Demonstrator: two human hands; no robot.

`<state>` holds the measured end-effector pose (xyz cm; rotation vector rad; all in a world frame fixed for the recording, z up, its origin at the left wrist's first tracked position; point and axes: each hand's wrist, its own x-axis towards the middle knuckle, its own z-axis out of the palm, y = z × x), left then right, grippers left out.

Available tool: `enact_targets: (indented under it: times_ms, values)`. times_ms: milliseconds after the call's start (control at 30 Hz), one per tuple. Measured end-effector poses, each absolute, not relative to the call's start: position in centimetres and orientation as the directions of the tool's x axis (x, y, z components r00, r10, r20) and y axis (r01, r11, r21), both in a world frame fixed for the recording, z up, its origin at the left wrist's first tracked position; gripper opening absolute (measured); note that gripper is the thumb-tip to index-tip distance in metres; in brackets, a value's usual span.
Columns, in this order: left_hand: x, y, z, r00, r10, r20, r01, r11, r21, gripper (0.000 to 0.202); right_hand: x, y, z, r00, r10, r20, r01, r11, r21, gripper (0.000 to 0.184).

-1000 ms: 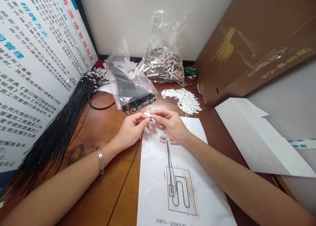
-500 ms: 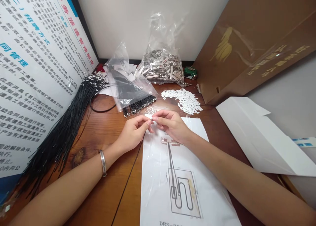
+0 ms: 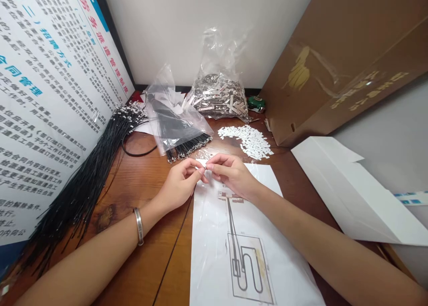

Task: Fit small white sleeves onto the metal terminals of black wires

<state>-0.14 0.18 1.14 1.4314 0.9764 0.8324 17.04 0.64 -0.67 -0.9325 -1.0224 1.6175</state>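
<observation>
My left hand (image 3: 182,181), with a metal bracelet at the wrist, pinches the end of a thin black wire (image 3: 174,248). The wire trails down across the wooden table toward the front edge. Fingertip to fingertip with it, my right hand (image 3: 232,172) is closed in a pinch at the wire's end; whatever tiny piece sits there is mostly hidden by the fingers. Both hands are above the top of a printed diagram sheet (image 3: 214,252) under clear plastic. Beyond them lies a pile of small white connector pieces (image 3: 252,141).
Black wires with white ends (image 3: 90,177) lie bundled at left. A clear bag of black wires (image 3: 180,128) and a bag of metal strips (image 3: 219,96) stand at the back. A green object (image 3: 256,103), brown carton (image 3: 321,65) and folded white card (image 3: 354,190) are rightward.
The view has tilted slightly, so everything sits a little lower in the picture. Both hands keep their pinch, fingertips together, with only a slight shift of the fingers.
</observation>
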Motion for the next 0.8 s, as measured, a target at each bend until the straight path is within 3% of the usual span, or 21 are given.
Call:
enact_targets:
  times_ms: [333,800]
  values:
    - [-0.06,0.1,1.01,0.336,0.942,0.002,0.103,-0.039,0.994,0.022,16.97,0.7,-0.63,-0.215,0.969,-0.12,-0.296,-0.181,-0.938,0.017]
    - [0.07,0.1,1.55,0.308,0.944,-0.12,0.08,0.1,0.992,0.023,16.89,0.84,-0.63,-0.19,0.972,-0.137,-0.316,-0.193,-0.929,0.018]
